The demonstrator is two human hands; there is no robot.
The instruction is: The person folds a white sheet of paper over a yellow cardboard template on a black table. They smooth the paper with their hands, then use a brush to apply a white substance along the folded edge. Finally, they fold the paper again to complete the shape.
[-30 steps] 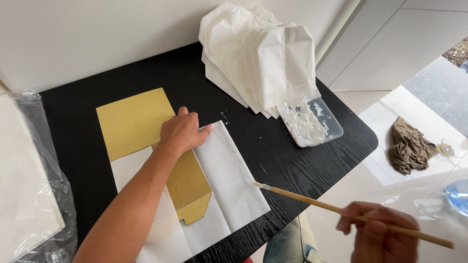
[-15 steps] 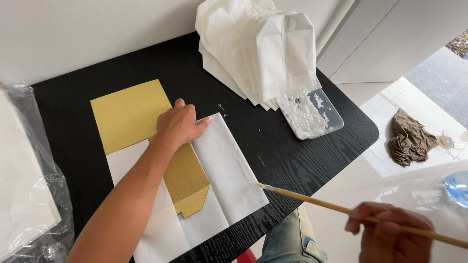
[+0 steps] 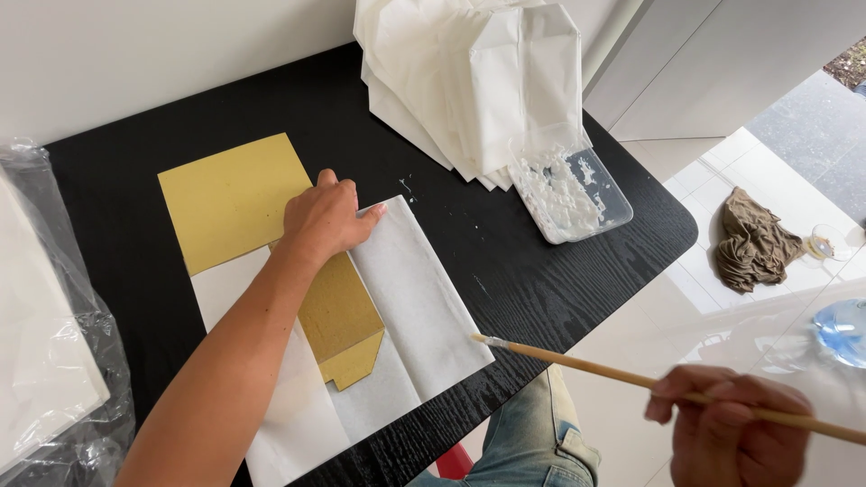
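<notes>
Black wood-grain table (image 3: 541, 271), rounded at its right corner, against a white wall. Gold paper sheet (image 3: 230, 198) lying flat on it, partly overlapped by a white paper sheet (image 3: 415, 298) folded over so that a gold strip with a notched lower end (image 3: 347, 329) shows down the middle. Left hand (image 3: 325, 216) pressed palm-down where gold sheet and white fold meet, fingers together and slightly curled, fingertips (image 3: 374, 211) touching the white sheet's top edge (holding nothing, only pressing flat). Left forearm running from the bottom of the view up across the paper.

Right hand (image 3: 731, 433) off the table's edge at lower right, fingers closed around the wooden handle of a thin brush (image 3: 622, 374); bristle tip (image 3: 483, 340) at the white sheet's lower right corner, though touching or just above cannot be told. Hand blurred.

Clear plastic tray (image 3: 577, 194) with white paste, near the table's right edge, well apart from both hands, tucked partly under a stack of folded white paper bags (image 3: 478, 81). Small white specks (image 3: 406, 188) on the table just above the sheet. Clear plastic wrapping around white material (image 3: 45, 343) at the left edge. Crumpled brown cloth (image 3: 753, 243) on the tiled floor, a small glass object (image 3: 823, 242) beside it. Blue jeans (image 3: 532, 442) below the table.
</notes>
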